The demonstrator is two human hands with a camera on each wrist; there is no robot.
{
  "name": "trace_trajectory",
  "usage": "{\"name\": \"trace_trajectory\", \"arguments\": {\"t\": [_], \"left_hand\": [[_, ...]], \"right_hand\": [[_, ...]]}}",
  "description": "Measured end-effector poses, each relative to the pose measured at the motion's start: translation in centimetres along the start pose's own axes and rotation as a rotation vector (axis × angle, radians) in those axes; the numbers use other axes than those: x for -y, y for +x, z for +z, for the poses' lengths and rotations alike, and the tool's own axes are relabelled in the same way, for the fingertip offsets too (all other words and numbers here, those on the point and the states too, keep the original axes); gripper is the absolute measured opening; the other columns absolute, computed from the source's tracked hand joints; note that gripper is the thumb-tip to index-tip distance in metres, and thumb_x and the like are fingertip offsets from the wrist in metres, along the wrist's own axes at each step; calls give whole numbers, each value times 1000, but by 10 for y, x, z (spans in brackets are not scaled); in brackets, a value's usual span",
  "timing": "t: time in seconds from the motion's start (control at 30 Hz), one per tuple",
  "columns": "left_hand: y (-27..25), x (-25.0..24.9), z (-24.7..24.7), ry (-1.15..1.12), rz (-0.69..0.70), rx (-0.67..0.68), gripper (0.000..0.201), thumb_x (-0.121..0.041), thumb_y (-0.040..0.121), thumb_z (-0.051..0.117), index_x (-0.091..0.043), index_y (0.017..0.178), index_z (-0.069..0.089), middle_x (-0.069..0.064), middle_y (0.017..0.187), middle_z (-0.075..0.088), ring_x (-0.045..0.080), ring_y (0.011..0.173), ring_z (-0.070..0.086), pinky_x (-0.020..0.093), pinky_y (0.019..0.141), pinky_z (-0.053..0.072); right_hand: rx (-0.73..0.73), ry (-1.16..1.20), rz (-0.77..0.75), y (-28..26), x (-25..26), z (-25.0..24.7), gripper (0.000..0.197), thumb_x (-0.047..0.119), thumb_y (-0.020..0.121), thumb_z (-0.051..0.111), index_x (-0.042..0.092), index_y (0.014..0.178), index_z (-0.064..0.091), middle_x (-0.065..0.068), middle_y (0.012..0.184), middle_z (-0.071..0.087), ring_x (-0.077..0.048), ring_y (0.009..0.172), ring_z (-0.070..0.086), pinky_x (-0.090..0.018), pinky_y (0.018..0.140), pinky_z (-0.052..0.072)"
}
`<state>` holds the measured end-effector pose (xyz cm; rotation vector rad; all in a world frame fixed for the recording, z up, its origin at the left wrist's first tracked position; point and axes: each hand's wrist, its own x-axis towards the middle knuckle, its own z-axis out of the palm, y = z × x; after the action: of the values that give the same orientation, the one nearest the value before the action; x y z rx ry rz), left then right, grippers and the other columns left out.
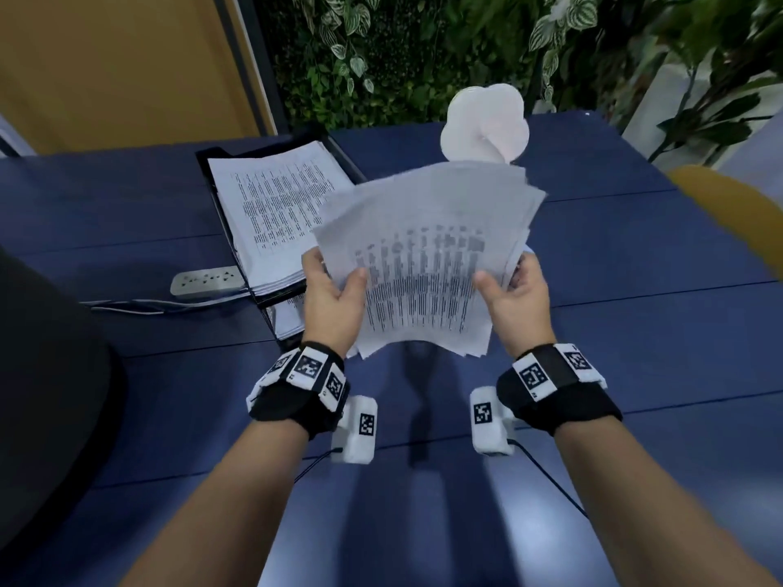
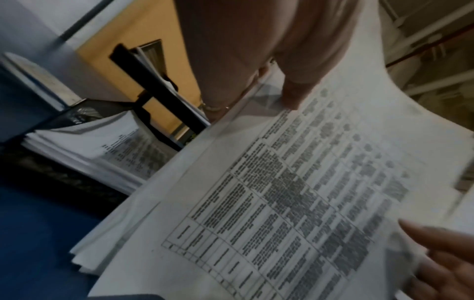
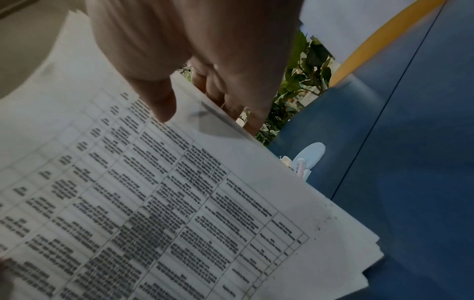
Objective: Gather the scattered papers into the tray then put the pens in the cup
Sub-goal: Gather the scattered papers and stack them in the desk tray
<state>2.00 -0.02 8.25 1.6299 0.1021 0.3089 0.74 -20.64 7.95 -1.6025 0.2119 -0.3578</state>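
1. Two hands, left hand (image 1: 328, 305) and right hand (image 1: 515, 300), pinch one fanned sheaf of white printed papers (image 1: 423, 264) by its side edges, above the blue table (image 1: 635, 290).
2. Black paper tray (image 1: 271, 309), already stacked, lies forward-left, nearer the left hand; its long axis runs away from the person.

Tray (image 1: 212, 163) left of held papers (image 1: 423, 269); cup (image 1: 483, 129) behind.

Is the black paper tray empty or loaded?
Loaded: the black paper tray holds a stack of printed sheets; more sheets sit in a lower tier.
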Motion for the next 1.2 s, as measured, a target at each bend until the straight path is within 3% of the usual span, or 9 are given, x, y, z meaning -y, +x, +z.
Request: {"name": "trace_trajectory", "arguments": {"t": [0.2, 0.43, 0.5, 0.63, 0.77, 0.93, 1.03, 1.13, 1.2], "left_hand": [[9, 5, -6, -136, -105, 67, 44, -15, 88, 64, -12, 126, 42, 1, 120, 61, 11, 111, 59, 32, 99, 45], [9, -13, 16, -111, 18, 19, 30, -2, 93, 52, -30, 102, 45, -14, 97, 60, -15, 81, 59, 6, 72, 44], [13, -10, 11, -134, 14, -40, 31, -4, 88, 58, -29, 99, 44, -11, 97, 61, -10, 81, 61, 10, 72, 46], [8, 7, 2, -109, -96, 1, 38, -2, 82, 68, -17, 110, 49, 3, 105, 66, 12, 93, 66, 30, 89, 53], [5, 12, 1, -143, -137, 64, 29, 3, 87, 61, -5, 115, 59, 9, 108, 65, -4, 83, 66, 16, 85, 52], [16, 6, -13, -290, -197, -33, 58, -18, 80, 73, 3, 128, 49, 14, 123, 62, 20, 114, 60, 42, 104, 43], [25, 5, -24, -432, -264, -84, 80, -35, 70, 81, -6, 134, 44, 12, 127, 61, 28, 120, 56, 59, 105, 36], [27, 2, -27, -588, -320, -78, 22, -17, 89, 65, -21, 109, 57, 11, 118, 66, 33, 112, 61, 68, 93, 41], [25, 3, -24, -646, -360, -8, 18, -14, 92, 59, -23, 107, 55, 11, 123, 63, 34, 117, 58, 68, 95, 39]], "right_hand": [[28, 104, 74, 8, 3, -1, 27, 8, 77, 66, 19, 100, 58, 1, 96, 68, -16, 90, 66, -38, 90, 53], [37, 83, -45, 7, 21, 24, 30, -2, 93, 48, 14, 119, 49, 16, 89, 65, 0, 76, 62, -14, 75, 51], [36, 73, -58, 9, 20, 24, 32, -1, 92, 50, 10, 122, 46, 16, 83, 63, 2, 69, 60, -12, 69, 49], [62, 33, 15, 6, 6, 19, 36, 0, 89, 55, 12, 122, 46, 10, 100, 66, -2, 90, 64, -25, 87, 51], [79, -4, 53, 3, -8, 17, 37, 3, 90, 56, 12, 125, 49, 12, 105, 64, 5, 95, 61, -15, 88, 48], [112, -149, 202, 1, -32, -2, 20, 28, 82, 72, 12, 93, 70, -4, 93, 72, -13, 85, 65, -32, 81, 52], [37, 1, 307, -2, -41, -12, 9, 18, 82, 72, 11, 85, 67, -6, 84, 71, -14, 70, 65, -36, 74, 53], [16, 413, 393, -1, -39, -10, 16, 5, 89, 59, 15, 78, 56, 0, 70, 69, -16, 61, 61, -34, 70, 53], [90, 554, 401, -1, -33, -4, 15, 4, 93, 52, 15, 85, 56, 0, 76, 71, -16, 68, 65, -34, 75, 53]]}}
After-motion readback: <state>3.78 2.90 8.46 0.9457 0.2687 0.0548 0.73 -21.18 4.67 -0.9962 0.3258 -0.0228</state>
